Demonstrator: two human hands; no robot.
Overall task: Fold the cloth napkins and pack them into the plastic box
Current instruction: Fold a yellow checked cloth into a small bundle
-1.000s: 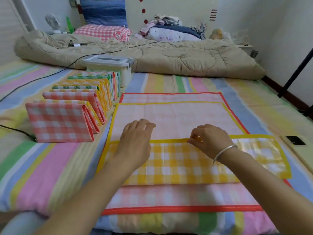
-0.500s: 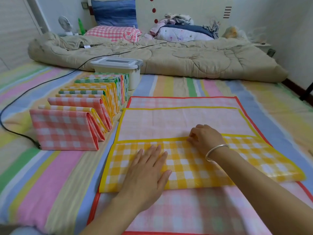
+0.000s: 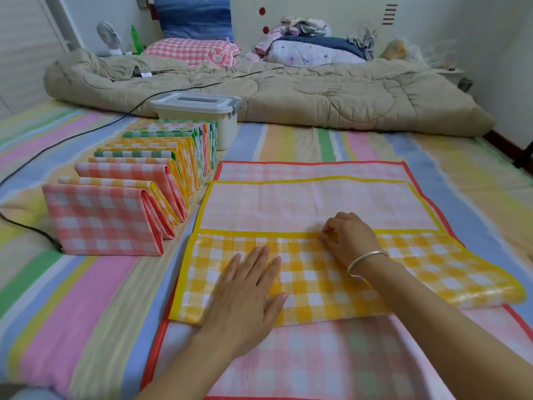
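Observation:
A yellow checked napkin (image 3: pixel 317 203) lies on a larger red-edged pink napkin (image 3: pixel 317 356), its near third folded over so the checked side faces up. My left hand (image 3: pixel 248 295) lies flat on that folded flap, fingers straight. At the flap's far yellow edge my right hand (image 3: pixel 349 241), with a silver bracelet, has its fingers curled and pinches the hem. A row of several folded napkins (image 3: pixel 135 194) stands on edge to the left. Behind the row sits the plastic box (image 3: pixel 202 111) with its lid on.
All this lies on a striped bedsheet (image 3: pixel 72 298). A rolled beige quilt (image 3: pixel 288 90) runs across the far side, with pillows and clothes behind it. A black cable (image 3: pixel 31 232) curves along the left, near the folded row.
My left hand slid from the fold's far edge back onto the checked flap and flattened there. My right hand stayed at the hem. The view moved closer.

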